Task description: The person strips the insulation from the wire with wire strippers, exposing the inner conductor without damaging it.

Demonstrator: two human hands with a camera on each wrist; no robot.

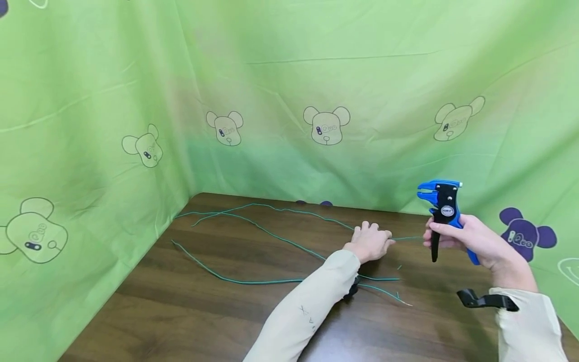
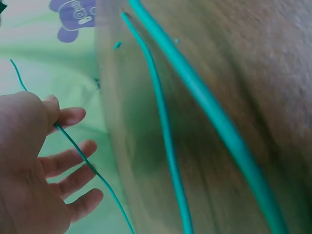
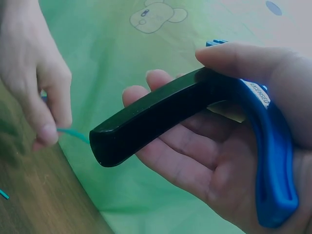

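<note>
My left hand (image 1: 370, 242) pinches a thin green wire (image 1: 407, 238) between thumb and index finger; the other fingers are spread in the left wrist view. The wire's free end points right, toward my right hand (image 1: 481, 241). That hand holds a blue and black wire stripper (image 1: 445, 203) upright, its blue jaws at the top facing left. In the right wrist view, the black handle (image 3: 151, 117) lies across the fingers under the thumb, and the blue handle (image 3: 275, 161) rests against the palm.
More green wires (image 1: 253, 282) stretch across the brown wooden table (image 1: 190, 311) under my left forearm. Small green scraps (image 1: 399, 267) lie near their right ends, one of which looks bare. Green printed cloth (image 1: 280, 166) hangs behind and at both sides.
</note>
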